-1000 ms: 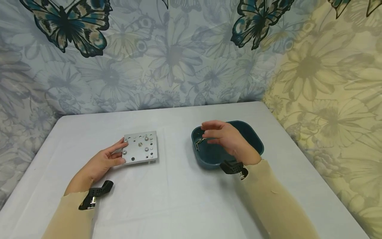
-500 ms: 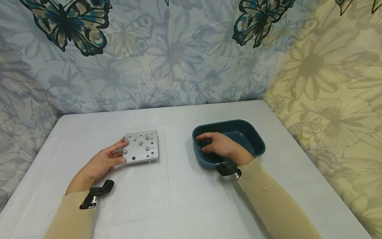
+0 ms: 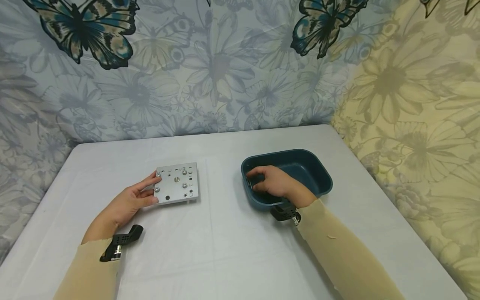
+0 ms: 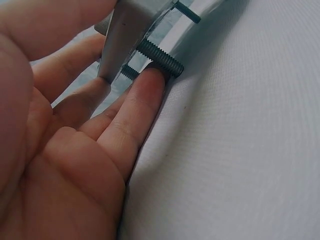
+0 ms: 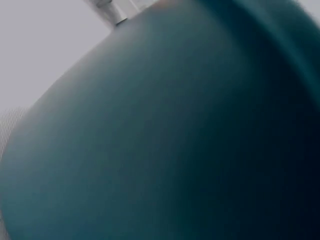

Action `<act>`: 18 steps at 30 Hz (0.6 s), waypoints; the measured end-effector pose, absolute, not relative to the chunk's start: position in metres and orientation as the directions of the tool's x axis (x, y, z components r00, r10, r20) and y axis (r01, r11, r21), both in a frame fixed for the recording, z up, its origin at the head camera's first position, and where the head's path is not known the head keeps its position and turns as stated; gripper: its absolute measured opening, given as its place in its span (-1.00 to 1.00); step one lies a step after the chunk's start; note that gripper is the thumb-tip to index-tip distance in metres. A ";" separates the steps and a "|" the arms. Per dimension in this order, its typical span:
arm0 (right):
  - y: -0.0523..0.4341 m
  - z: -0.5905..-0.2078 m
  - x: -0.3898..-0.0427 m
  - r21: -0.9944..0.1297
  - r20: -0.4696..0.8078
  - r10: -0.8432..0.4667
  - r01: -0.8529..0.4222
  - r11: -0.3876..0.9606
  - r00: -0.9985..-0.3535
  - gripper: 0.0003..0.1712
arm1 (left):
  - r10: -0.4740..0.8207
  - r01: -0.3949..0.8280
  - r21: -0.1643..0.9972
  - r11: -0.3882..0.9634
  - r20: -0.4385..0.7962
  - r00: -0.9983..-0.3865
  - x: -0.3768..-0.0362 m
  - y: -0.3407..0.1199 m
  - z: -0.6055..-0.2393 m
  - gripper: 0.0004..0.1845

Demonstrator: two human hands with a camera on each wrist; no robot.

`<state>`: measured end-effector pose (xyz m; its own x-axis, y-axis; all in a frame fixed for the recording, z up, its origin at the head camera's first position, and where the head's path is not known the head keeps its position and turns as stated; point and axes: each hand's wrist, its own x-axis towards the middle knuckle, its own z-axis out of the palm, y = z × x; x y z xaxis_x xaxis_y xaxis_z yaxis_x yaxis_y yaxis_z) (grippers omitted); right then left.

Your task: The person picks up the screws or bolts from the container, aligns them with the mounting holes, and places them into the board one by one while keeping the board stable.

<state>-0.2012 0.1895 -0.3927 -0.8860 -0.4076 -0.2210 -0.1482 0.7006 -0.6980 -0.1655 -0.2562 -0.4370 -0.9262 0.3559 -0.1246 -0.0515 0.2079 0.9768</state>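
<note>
A square grey metal plate (image 3: 177,183) with several holes and bolts lies left of the table's middle. My left hand (image 3: 149,189) grips its left edge, thumb on top and fingers underneath. In the left wrist view the fingers (image 4: 135,107) lie under the plate's corner (image 4: 125,30), and a threaded bolt end (image 4: 161,56) rests on one fingertip. My right hand (image 3: 262,181) reaches down into a dark teal tub (image 3: 323,177), fingers curled at its left inner wall beside a small metal part (image 3: 248,182). What they hold is hidden. The right wrist view shows only the blurred tub wall (image 5: 190,140).
The table (image 3: 225,250) has a white cloth and stands against walls hung with floral butterfly fabric (image 3: 225,66) at the back and right. Black camera mounts sit on my left wrist (image 3: 120,242) and right wrist (image 3: 286,213).
My right hand dropped from above the tub down into it, and its fingers curled at the left inner wall. My left hand and the plate stayed put.
</note>
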 end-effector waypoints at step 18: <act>0.186 -0.399 -0.201 -0.659 -0.201 -0.493 -0.256 0.707 -0.846 -0.54 | 0.361 -0.043 0.974 0.222 -0.123 -0.924 -0.163 -0.257 -0.435 -0.18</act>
